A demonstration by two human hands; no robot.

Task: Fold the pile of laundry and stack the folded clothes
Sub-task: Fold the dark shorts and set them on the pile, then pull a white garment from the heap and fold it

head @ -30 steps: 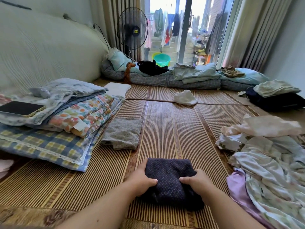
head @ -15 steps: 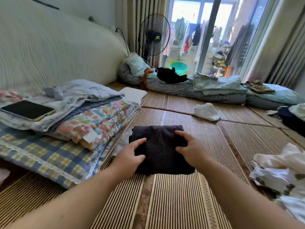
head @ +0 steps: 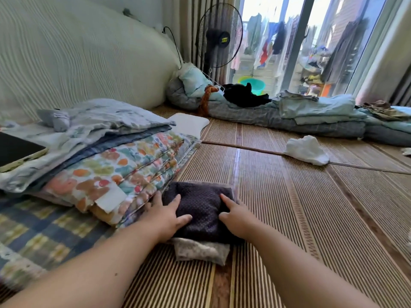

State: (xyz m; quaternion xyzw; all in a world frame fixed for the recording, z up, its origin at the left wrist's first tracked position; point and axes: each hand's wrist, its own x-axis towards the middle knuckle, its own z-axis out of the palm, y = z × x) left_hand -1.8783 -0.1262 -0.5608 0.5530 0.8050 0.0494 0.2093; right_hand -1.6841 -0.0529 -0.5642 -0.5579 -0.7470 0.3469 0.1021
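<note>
Dark fold (head: 200, 210) sits on top of the grey fold (head: 200, 250), near-centre on the mat (head: 289, 218), just right of the bedding (head: 124, 165) stack. Grey one pokes out at the near edge, so the two aren't squared up.

L hand (head: 164, 216) lies flat on the dark fold's left side, fingers spread & fairly straight, pressing, not gripping. R hand (head: 235, 216) is on its right side: index straight on top, thumb at the near edge, other fingers hidden, so can't tell if they curl round the edge.

Step, I'd say: stacking, i.e. setting this piece on the pile & patting it down. Next prob calls for letting go w/o dragging the top layer, maybe a nudge toward me to line up edges, then reaching for another piece. Unfolded pile isn't in view. A white cloth (head: 307, 153) lies far right on the mat, well apart.
</note>
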